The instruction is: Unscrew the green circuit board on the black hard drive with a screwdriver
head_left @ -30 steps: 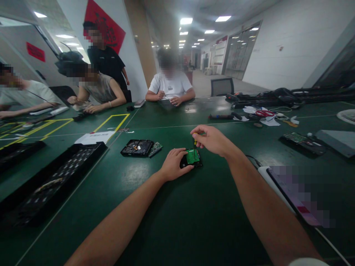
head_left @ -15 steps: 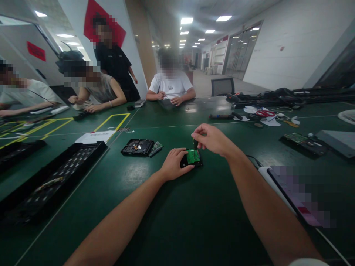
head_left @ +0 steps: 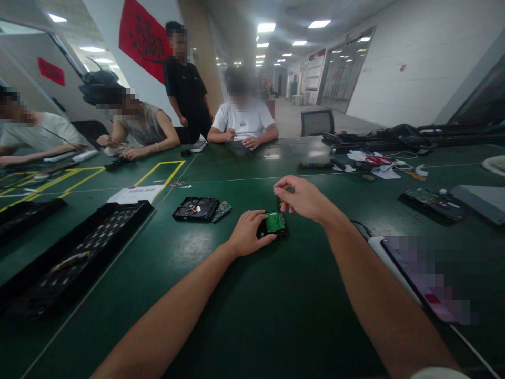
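Note:
My left hand grips the left side of a black hard drive, thumb along the near edge and fingers over the far edge. The drive lies flat on the green table with its green circuit board facing up. In my right hand a small screwdriver is pinched upright above the board. Its thin shaft points down at the board; whether the tip sits in a screw is too small to tell. Left of my hands lies another black drive, with a loose circuit board against its right side.
Long black trays stand on the left, near a white paper. To the right are a phone, another drive and a grey box. Scissors with red handles lie farther back. Several people are across the table.
My right hand's fingers have shifted slightly around the screwdriver handle. My left hand and the drive stay in place. The standing person in black has moved to the right.

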### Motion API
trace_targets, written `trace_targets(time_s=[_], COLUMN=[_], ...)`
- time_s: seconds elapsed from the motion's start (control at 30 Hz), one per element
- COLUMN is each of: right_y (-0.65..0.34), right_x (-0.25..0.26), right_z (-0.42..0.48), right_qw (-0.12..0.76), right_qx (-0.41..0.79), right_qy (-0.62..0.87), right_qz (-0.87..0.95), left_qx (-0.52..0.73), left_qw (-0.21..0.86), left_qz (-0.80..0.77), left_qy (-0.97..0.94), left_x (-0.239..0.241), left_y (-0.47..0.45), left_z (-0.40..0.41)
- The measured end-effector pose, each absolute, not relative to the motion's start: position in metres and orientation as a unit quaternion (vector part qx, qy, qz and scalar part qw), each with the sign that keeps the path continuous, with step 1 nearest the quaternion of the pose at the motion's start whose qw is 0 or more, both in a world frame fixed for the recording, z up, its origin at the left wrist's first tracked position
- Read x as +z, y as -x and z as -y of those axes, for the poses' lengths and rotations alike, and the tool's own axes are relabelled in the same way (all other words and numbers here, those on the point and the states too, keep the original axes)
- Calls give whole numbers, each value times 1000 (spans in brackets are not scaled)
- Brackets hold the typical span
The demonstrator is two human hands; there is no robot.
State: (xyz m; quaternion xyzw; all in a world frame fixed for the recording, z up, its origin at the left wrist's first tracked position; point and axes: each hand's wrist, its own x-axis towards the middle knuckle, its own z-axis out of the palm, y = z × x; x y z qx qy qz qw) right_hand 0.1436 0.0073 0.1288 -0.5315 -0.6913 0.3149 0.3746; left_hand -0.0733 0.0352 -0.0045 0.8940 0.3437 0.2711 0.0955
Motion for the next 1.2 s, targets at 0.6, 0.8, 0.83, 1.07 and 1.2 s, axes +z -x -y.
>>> trace_targets(time_s=[0.6, 0.8, 0.83, 1.07, 1.2], right_y=[-145, -144, -144, -143, -144], right_x=[135, 134, 133, 132, 136], right_z=[-4, -1, -2, -6, -5], right_qw=[341, 358, 363, 366, 349], right_qx=[212, 248, 263, 281, 270], right_qy=[578, 577, 564, 525, 525], right_qz=[711, 691, 693, 716, 728], left_qx=[269, 271, 270, 269, 274], left_qw=[90, 88, 90, 87, 88], left_qz=[-340, -340, -340, -341, -340], left_qy=[-897, -896, -896, -896, -895], left_x=[-3, -4, -3, -3, -4], left_y=[73, 73, 73, 73, 73], left_z=[-35, -35, -35, -34, -34])
